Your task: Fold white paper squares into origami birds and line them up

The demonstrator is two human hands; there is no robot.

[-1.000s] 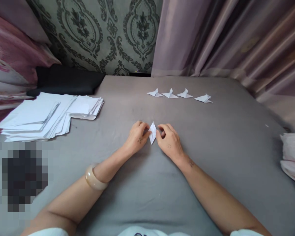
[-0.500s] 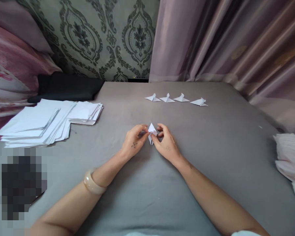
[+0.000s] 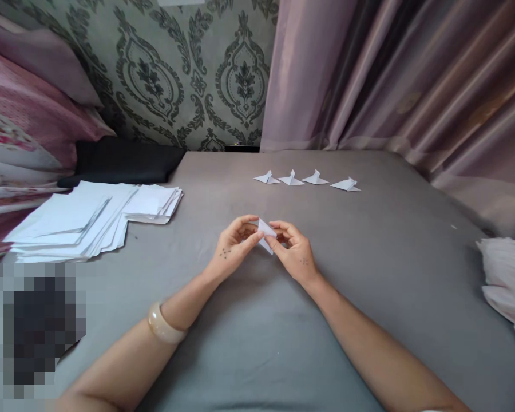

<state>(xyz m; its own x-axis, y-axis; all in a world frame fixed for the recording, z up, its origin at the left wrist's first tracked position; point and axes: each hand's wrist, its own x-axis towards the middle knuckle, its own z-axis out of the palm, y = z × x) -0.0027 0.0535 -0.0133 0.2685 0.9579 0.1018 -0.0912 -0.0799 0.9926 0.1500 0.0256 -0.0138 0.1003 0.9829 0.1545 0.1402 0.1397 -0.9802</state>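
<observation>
Between my two hands is a small piece of folded white paper (image 3: pixel 265 229), a pointed shape with a tip facing up and away from me. My left hand (image 3: pixel 236 243) pinches its left side, thumb on the near face and fingers curled behind. From the right, my right hand (image 3: pixel 295 249) grips it with the thumb pressed on the front. Parts of the paper are hidden by the thumbs. Beyond my hands, several folded white paper figures (image 3: pixel 291 178) stand in a row on the grey cloth surface (image 3: pixel 223 200).
Stacks of white paper sheets (image 3: pixel 68 220) lie at the left, with a black folded item (image 3: pixel 129 160) behind them. A white bundle (image 3: pixel 504 274) sits at the right edge. Purple curtains (image 3: pixel 326 74) hang behind and along the right. A blurred-out dark patch covers the lower left.
The folded paper has been turned and tilted between my fingers, and its tip now leans left. My fingers have closed behind it. The camera view has shifted slightly.
</observation>
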